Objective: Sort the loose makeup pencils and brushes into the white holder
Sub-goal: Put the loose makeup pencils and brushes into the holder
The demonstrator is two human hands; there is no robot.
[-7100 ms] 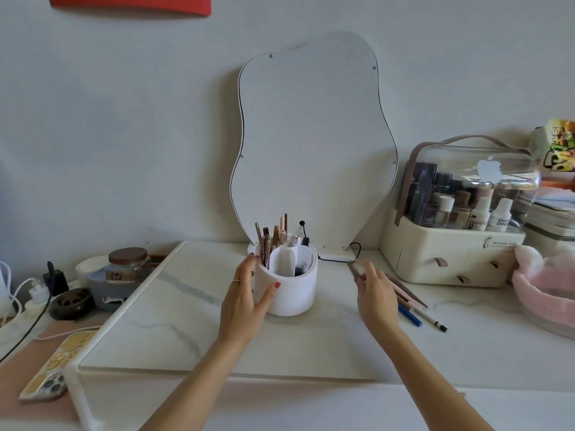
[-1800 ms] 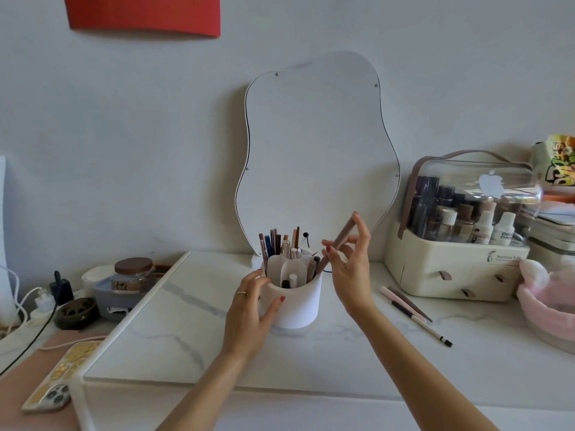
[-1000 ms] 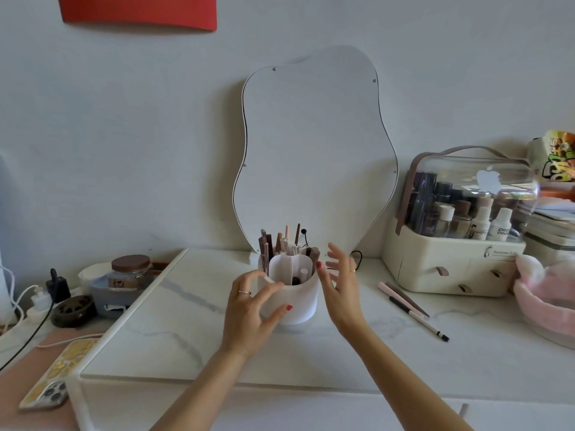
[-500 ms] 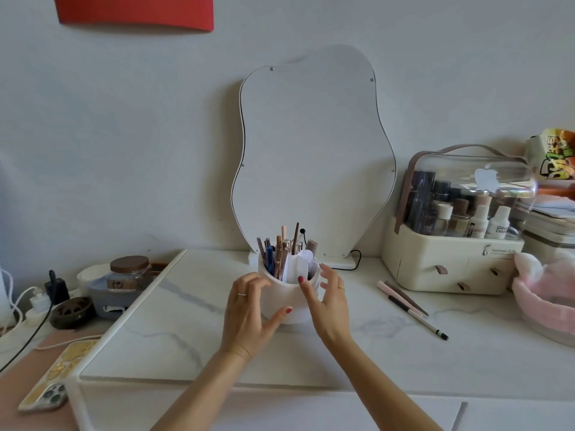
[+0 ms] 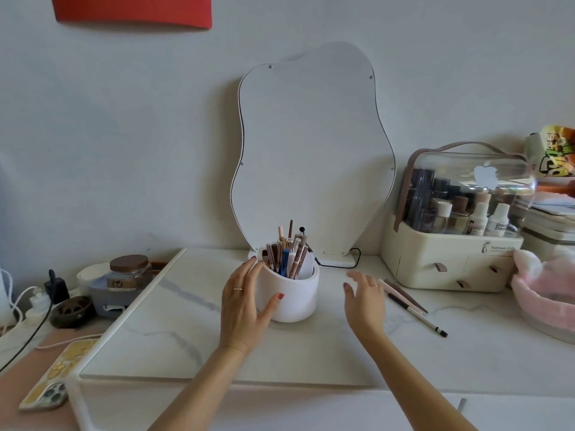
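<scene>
The round white holder [image 5: 295,298] stands mid-table, packed with several upright pencils and brushes [image 5: 287,251]. My left hand [image 5: 244,301] cups the holder's left side, thumb across its front. My right hand [image 5: 365,298] hovers open and empty to the right of the holder, not touching it. Just beyond its fingers lie loose pieces on the marble: a pink pencil [image 5: 399,295], a dark brush handle [image 5: 410,298] and a black-and-white pencil [image 5: 420,317].
A wavy mirror [image 5: 311,150] leans on the wall behind the holder. A cream cosmetics case [image 5: 451,259] stands at the right, with a pink fluffy basket [image 5: 544,293] beyond. A jar [image 5: 129,272], cables and a phone [image 5: 54,379] lie left.
My right hand has let go of the holder's right side and moved right toward the loose pencils. The holder has turned, so different pencils face me. My left hand stays on it.
</scene>
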